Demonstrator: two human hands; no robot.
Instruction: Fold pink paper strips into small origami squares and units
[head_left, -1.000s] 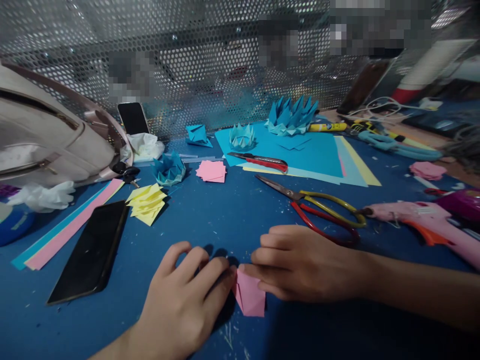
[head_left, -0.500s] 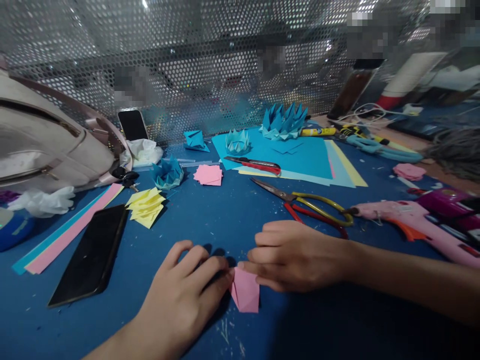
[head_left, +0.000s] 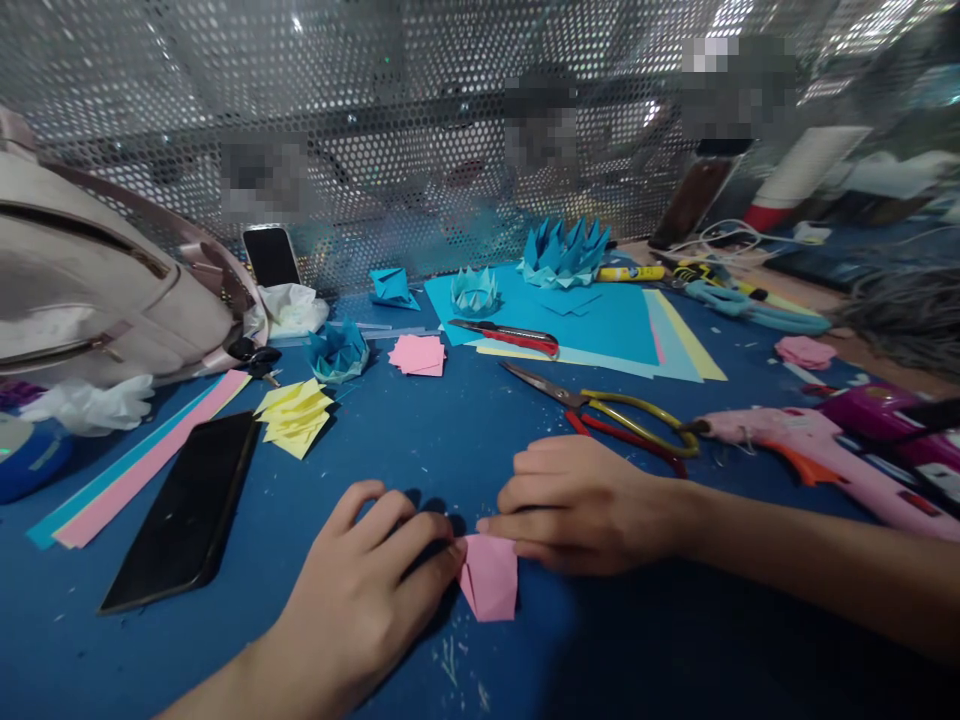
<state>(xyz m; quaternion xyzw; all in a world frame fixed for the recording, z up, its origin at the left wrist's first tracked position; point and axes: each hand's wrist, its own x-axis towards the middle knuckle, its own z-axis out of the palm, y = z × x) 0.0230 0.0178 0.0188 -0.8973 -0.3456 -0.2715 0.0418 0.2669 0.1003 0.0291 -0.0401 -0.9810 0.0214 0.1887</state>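
A small folded piece of pink paper [head_left: 491,580] lies on the blue tabletop between my hands, its creases showing. At its upper left corner, my left hand [head_left: 375,580] pinches the edge between thumb and fingers. My right hand [head_left: 581,510] has curled fingers pressed on the paper's upper right edge. Beyond the hands lie scissors [head_left: 630,400] with one yellow and one red handle. Further back are a stack of pink paper pieces [head_left: 418,356] and a fanned pile of yellow ones [head_left: 295,418].
Left are a black phone [head_left: 184,510], paper strips [head_left: 150,460] and a bag [head_left: 97,270]. Behind, a red utility knife [head_left: 517,338] rests on blue sheets [head_left: 622,330] near folded blue paper crowns [head_left: 564,255]. A pink glue gun [head_left: 817,440] lies right; a perforated metal panel [head_left: 420,130] stands behind.
The right hand's fingers have shifted slightly upward along the paper's top edge. The left hand keeps its pinch, and the view has moved a little.
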